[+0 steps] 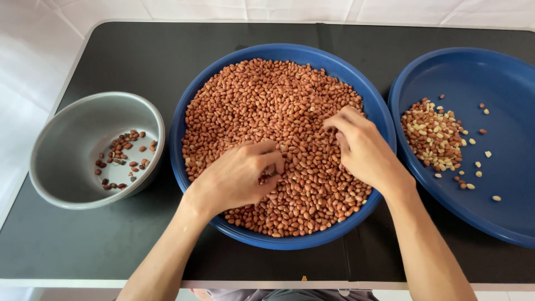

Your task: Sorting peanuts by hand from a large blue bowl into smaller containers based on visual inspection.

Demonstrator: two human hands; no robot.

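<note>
A view from above of a person's two bare hands working in a wide blue basin [192,111] heaped with red-skinned peanuts [267,106], set on a black table [111,61]. The left hand [237,177] rests on the nuts, its fingertips [274,167] pinched together among them. The right hand [362,147] lies just beside it, fingers curled down into the pile. Well out past the left hand stands a grey metal bowl [67,139] holding a few dark peanuts [123,159]. Beyond the right hand sits a blue tray [490,83] with a small heap of pale and split peanuts [434,136].
</note>
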